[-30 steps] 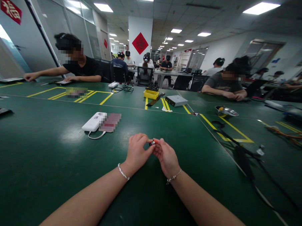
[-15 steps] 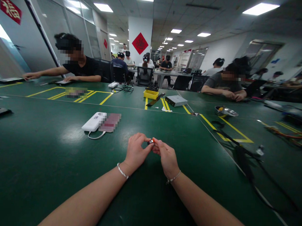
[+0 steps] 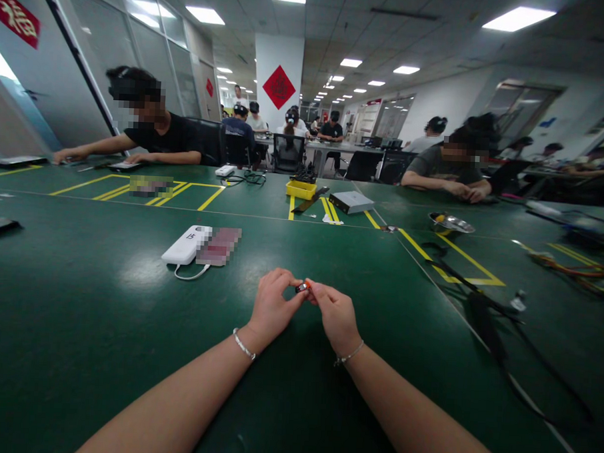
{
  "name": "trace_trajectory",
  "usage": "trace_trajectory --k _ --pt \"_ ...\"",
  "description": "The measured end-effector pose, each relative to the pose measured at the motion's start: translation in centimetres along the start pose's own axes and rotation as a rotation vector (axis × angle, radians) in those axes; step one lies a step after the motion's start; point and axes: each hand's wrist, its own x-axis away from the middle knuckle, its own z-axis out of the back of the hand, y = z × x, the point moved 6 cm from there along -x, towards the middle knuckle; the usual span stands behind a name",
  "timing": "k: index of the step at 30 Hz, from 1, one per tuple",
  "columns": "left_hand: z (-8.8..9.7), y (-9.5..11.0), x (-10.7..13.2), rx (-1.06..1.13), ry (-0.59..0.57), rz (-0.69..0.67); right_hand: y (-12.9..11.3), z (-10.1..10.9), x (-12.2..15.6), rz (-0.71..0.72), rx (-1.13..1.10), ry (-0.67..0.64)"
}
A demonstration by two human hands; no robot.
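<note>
My left hand [image 3: 273, 304] pinches a small dark and silver piece with an orange end [image 3: 303, 287] between thumb and forefinger. At its orange end, the fingertips of my right hand [image 3: 339, 316] are closed in a pinch. Both hands meet just above the green table [image 3: 216, 356]. The piece is too small and too covered by fingers to name. To the left, beyond my left hand, lies a white power bank [image 3: 185, 245] with a short white cable, beside a blurred-out phone-like slab [image 3: 220, 247].
Farther back are a yellow bin [image 3: 301, 190], a grey box [image 3: 352, 202] and a metal dish [image 3: 451, 224]. Black cables [image 3: 483, 321] trail along the right side. Co-workers sit across the table at left [image 3: 168, 134] and right [image 3: 437, 169].
My right fingers have curled in slightly around the orange end; my left hand keeps its pinch. The co-worker at far left has drawn the outstretched hand slightly to the right.
</note>
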Motion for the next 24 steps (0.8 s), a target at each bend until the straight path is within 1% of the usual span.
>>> trace_trajectory --k 3,6,8,9,10,11,13,14,16,17,18,19,20,22,24 --pt "-0.2 0.1 0.0 -0.02 -0.026 -0.005 -0.3 0.0 0.0 0.025 0.049 0.022" --pt "-0.6 0.2 -0.1 -0.035 -0.09 -0.016 -0.3 0.2 -0.3 0.021 0.082 0.034" --pt "-1.0 0.2 0.0 -0.031 -0.146 -0.04 -0.8 1.2 -1.1 0.052 0.177 0.04" --pt "-1.3 0.1 0.1 -0.029 -0.175 -0.053 -1.1 2.3 -1.6 0.073 0.257 0.066" --pt "-1.5 0.0 0.2 -0.031 -0.198 -0.058 -1.4 3.8 -2.3 0.092 0.36 0.114" --pt "-1.7 -0.3 0.4 -0.034 -0.218 -0.053 -1.7 5.8 -2.9 0.1 0.481 0.18" --pt "-2.1 -1.1 0.6 -0.043 -0.267 -0.024 -2.0 10.7 -3.9 0.086 0.756 0.337" --pt "-2.4 -1.4 0.6 -0.048 -0.295 -0.007 -1.9 13.3 -4.3 0.044 0.9 0.406" --pt "-2.8 -2.1 0.8 -0.053 -0.337 0.028 -1.1 18.2 -4.6 -0.102 1.129 0.499" --pt "-2.9 -2.3 0.8 -0.055 -0.351 0.036 -0.5 20.2 -4.6 -0.185 1.187 0.528" --pt "-2.9 -2.4 0.8 -0.059 -0.361 0.039 0.0 21.8 -4.5 -0.261 1.221 0.545" --pt "-3.0 -2.4 0.8 -0.063 -0.37 0.038 0.5 22.9 -4.4 -0.322 1.239 0.55" --pt "-3.0 -2.4 0.8 -0.069 -0.38 0.033 0.9 23.5 -4.3 -0.363 1.251 0.544" --pt "-3.1 -2.4 0.9 -0.083 -0.398 0.023 1.2 23.7 -4.2 -0.396 1.282 0.52" --pt "-3.2 -2.5 1.0 -0.097 -0.411 0.013 1.2 23.4 -4.2 -0.397 1.315 0.502"
